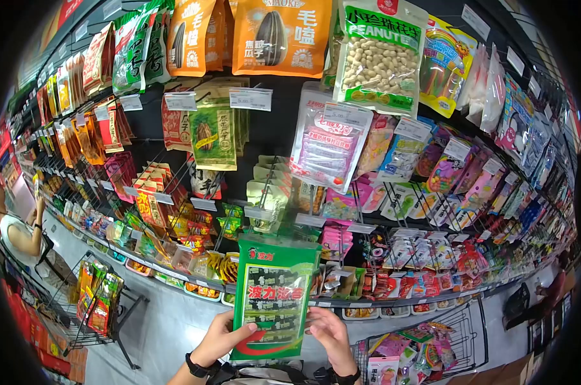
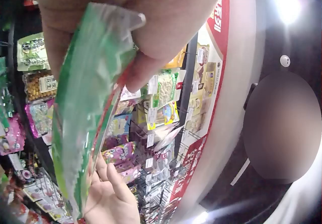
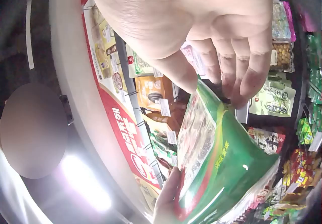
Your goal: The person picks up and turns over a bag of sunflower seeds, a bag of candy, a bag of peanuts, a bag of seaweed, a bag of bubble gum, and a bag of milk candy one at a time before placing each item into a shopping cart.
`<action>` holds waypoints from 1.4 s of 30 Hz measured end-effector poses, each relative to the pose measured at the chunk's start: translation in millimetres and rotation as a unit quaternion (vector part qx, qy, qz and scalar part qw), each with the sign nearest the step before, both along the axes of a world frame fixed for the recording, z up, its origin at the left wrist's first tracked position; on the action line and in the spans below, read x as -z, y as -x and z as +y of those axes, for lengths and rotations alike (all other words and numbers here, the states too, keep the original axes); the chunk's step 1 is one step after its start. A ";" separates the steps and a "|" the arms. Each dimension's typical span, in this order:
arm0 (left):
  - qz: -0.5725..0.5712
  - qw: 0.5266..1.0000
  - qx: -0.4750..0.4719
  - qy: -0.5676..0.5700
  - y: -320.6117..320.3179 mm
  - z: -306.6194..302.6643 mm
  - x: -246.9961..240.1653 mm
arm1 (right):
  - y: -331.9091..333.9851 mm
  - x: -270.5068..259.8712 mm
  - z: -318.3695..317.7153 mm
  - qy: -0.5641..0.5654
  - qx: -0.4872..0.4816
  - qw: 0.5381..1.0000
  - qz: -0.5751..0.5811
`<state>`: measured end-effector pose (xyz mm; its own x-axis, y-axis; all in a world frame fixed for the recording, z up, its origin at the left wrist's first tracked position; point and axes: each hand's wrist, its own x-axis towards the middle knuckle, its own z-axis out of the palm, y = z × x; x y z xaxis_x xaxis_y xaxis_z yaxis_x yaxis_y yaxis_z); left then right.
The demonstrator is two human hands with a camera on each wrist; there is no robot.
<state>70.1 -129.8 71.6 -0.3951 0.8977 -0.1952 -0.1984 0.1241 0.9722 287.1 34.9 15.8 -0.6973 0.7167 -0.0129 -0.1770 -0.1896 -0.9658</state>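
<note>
Green snack packet [image 1: 274, 298] stands upright before the display rack [image 1: 274, 131] in the head view, long axis vertical, header up, print facing the camera. The left hand [image 1: 218, 340] and right hand [image 1: 332, 333] pinch its lower corners.

Left wrist view: thumb and fingers clamp one edge. An even pinch on both sides would likely stop it twisting.

Right wrist view: fingertips grip the opposite edge.

Both hands are bare, left hand [image 1: 221, 339] and right hand [image 1: 332, 337] alike. Each wrist has a chunky black band on it, kind of like a watch strap: the left band [image 1: 197, 367] and the right band [image 1: 345, 377]. The forearms are bare too. Between the arms at the bottom edge there's some light grey fabric [image 1: 265, 374], probably a shirt, but it's too cropped to say.
</note>
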 end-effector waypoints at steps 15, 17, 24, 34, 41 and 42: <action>-0.047 0.998 -0.011 -0.027 -0.7 0.0 -8.0 | -8.5 0.1 -4.4 -0.036 -0.009 0.999 0.002; -0.055 0.998 -0.015 -0.019 0.2 -2.4 -8.9 | -8.4 0.9 -7.4 -0.053 -0.005 0.998 0.013; -0.039 0.999 -0.002 -0.033 3.4 -4.9 -4.5 | -0.3 -5.0 -9.0 -0.072 -0.040 0.996 0.029; 0.058 0.975 0.185 -0.113 10.8 -8.0 -8.5 | 24.8 -8.0 -13.1 -0.070 -0.098 0.991 0.065; 0.112 0.939 0.255 -0.200 -6.7 15.5 -27.5 | 23.4 21.6 -18.9 0.045 -0.135 0.988 0.060; 0.085 0.942 0.252 -0.202 -7.5 16.0 -27.5 | 20.3 18.9 -19.8 0.047 -0.133 0.988 0.059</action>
